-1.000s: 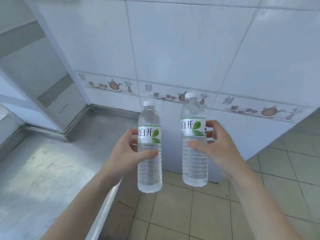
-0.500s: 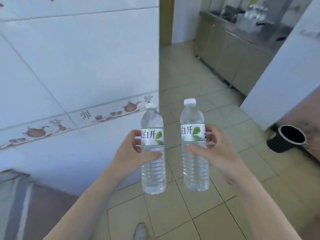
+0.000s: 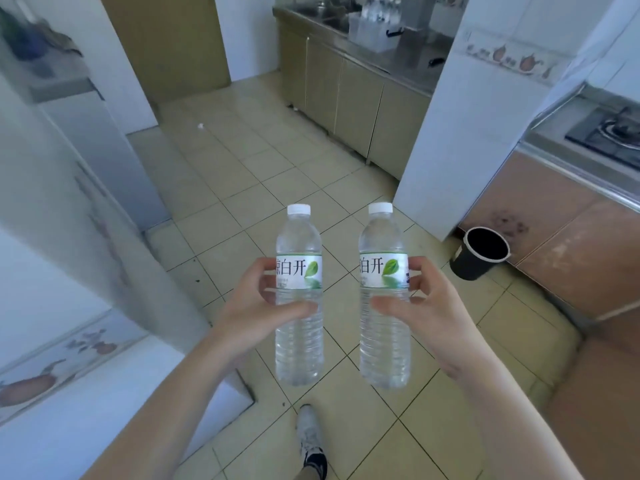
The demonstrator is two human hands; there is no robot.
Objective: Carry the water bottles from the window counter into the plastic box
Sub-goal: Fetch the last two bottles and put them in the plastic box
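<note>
Two upright water bottles are held over the tiled floor (image 3: 263, 174), each white label reading 白开 beside a green leaf. The left hand (image 3: 256, 306) grips the left bottle (image 3: 299, 292) and the right hand (image 3: 426, 306) grips the right bottle (image 3: 384, 296), fingers curled round the labels. The plastic box (image 3: 372, 31) stands on the far counter (image 3: 415, 53), at its front edge.

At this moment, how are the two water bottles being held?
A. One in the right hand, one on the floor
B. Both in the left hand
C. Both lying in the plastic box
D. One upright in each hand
D: the left hand grips the left bottle and the right hand grips the right bottle, both upright with white caps on top, above the tiled floor.
</note>
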